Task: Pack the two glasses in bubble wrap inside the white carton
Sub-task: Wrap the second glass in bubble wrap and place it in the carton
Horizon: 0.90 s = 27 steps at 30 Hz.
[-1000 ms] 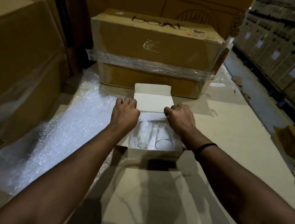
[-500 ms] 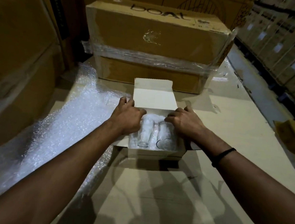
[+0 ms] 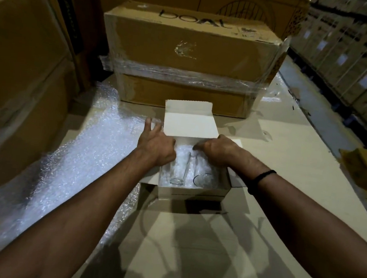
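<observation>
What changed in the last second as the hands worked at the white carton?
The bubble wrap strip, held taut between both fists a second ago, is now pushed down at the far end of the white carton. The left hand has released its grip, fingers spread straight; the right hand stays curled on the wrap. The two glasses still lie inside and the lid stays open.
</observation>
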Each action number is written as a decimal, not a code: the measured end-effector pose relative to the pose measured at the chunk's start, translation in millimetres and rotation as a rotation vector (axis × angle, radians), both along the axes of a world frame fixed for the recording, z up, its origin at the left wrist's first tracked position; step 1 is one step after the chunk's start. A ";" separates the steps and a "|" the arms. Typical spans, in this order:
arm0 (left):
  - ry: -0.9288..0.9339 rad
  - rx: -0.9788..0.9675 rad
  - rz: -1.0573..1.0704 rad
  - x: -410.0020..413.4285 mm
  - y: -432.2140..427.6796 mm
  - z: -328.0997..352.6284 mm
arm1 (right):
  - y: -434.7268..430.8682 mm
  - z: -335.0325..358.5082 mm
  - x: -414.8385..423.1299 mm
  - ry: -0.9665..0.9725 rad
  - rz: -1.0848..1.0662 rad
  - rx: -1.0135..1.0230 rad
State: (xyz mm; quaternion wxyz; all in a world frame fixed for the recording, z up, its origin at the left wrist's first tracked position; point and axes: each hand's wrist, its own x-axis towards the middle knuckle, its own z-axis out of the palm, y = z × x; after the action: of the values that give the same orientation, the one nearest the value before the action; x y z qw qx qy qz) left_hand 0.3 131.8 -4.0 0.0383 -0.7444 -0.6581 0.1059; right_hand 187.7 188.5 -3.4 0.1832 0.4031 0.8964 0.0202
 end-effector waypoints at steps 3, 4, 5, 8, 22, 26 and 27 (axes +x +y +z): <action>0.009 -0.108 0.018 4.9 -0.2 -4.7 | 4.9 -4.8 -7.9 -0.033 -0.025 -0.067; 0.000 -0.112 0.016 5.1 -0.4 -4.3 | 5.1 -3.9 -8.0 -0.026 -0.042 -0.080; -0.017 -0.095 0.013 4.7 -1.2 -3.5 | 4.3 -1.6 -6.8 -0.012 -0.049 -0.067; -0.067 0.091 0.012 0.2 -5.7 0.4 | -2.8 8.9 4.5 0.007 0.009 0.181; -0.452 0.113 -0.013 -11.9 -27.6 -7.7 | -26.8 13.8 8.0 -0.170 -0.177 0.157; -0.851 0.443 0.106 -47.5 -81.3 -25.9 | -68.2 20.0 5.4 0.252 -0.143 0.289; -0.856 0.493 0.173 -57.9 -96.0 -35.1 | -83.9 19.6 0.0 0.409 -0.126 0.300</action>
State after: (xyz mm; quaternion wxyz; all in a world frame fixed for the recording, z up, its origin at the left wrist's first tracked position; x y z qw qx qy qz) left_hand -57.6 35.8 -39.1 -0.0692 -0.6325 -0.6796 -0.3651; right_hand 187.7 104.6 16.3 -0.0631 0.4766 0.8748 0.0596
